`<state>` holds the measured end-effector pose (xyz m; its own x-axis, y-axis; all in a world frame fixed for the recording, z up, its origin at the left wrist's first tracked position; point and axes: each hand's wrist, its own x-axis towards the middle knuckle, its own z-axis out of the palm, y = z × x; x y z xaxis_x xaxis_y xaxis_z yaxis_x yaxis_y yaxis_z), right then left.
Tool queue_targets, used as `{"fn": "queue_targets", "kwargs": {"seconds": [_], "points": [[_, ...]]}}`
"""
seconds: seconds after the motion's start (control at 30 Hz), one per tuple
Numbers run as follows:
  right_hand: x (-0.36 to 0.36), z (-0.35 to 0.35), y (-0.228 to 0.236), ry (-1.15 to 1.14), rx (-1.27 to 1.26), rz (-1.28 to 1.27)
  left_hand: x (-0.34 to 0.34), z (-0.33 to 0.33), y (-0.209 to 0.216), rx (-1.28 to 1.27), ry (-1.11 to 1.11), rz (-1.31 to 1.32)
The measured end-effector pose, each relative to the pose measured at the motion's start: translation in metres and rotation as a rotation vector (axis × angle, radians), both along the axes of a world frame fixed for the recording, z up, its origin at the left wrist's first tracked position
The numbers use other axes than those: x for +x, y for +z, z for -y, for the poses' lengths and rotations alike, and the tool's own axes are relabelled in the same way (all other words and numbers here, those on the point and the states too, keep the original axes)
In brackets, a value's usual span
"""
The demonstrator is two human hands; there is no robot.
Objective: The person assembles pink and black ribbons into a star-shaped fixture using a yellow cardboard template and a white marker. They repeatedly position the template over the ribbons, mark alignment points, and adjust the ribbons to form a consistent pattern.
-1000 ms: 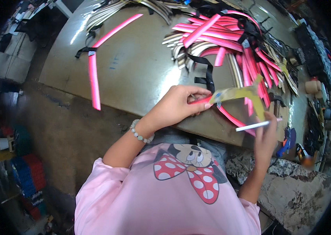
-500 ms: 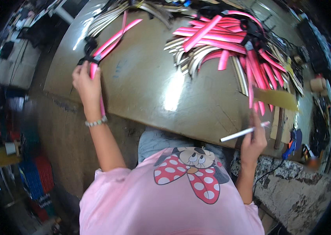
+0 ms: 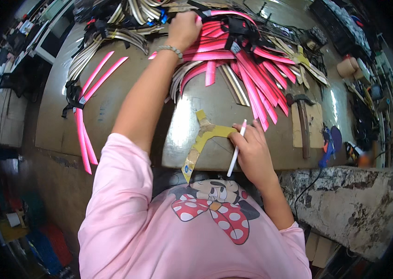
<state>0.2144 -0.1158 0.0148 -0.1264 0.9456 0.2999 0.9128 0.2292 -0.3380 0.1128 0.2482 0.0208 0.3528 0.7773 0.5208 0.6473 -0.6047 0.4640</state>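
Note:
My left hand (image 3: 185, 30) reaches to the far side of the table, its fingers closed at the upper edge of a heap of pink striped straps (image 3: 208, 55). A bit of pink strap shows beside its fingertips; the rest of the grip is hidden. Nearer me, my right hand (image 3: 254, 151) pinches one end of a yellow branched flat template (image 3: 219, 131). A white pen (image 3: 234, 160) with a pink end also sits between its fingers. Away to the left lies a crossed set of pink straps (image 3: 83, 125) with black webbing and a buckle-like part (image 3: 73, 95), untouched.
Beige and white striped straps (image 3: 85, 58) lie at the far left. Right of the pink heap, a hammer (image 3: 304, 125) rests on a tan board (image 3: 315, 121). A blue corded tool (image 3: 329, 146) stands at the table's right edge, beside a rough pale ledge (image 3: 345, 209).
My left hand has let go of the crossed pink straps and moved right and away to the heap. My right hand has come left and inward with the template and pen.

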Motion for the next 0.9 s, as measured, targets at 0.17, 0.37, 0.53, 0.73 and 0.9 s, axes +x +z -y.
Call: {"fn": "queue_targets", "kwargs": {"seconds": [0.17,0.37,0.53,0.73,0.9], "points": [[-0.006,-0.003,-0.003,0.127,0.016,-0.003,-0.023,0.082,0.106,0.138,-0.163,0.326],[-0.03,0.011,0.001,0.279,0.011,-0.03,-0.091,0.219,0.075,0.313,-0.313,0.018],[-0.034,0.025,0.004,0.293,-0.022,-0.024,-0.118,0.251,0.011,-0.231,-0.337,-0.293],[-0.022,0.014,0.007,0.152,0.025,-0.025,-0.139,0.243,-0.007,-0.328,-0.342,0.029],[-0.003,0.005,0.014,-0.076,-0.023,-0.022,-0.113,0.236,-0.003,-0.41,-0.171,-0.026]]}}
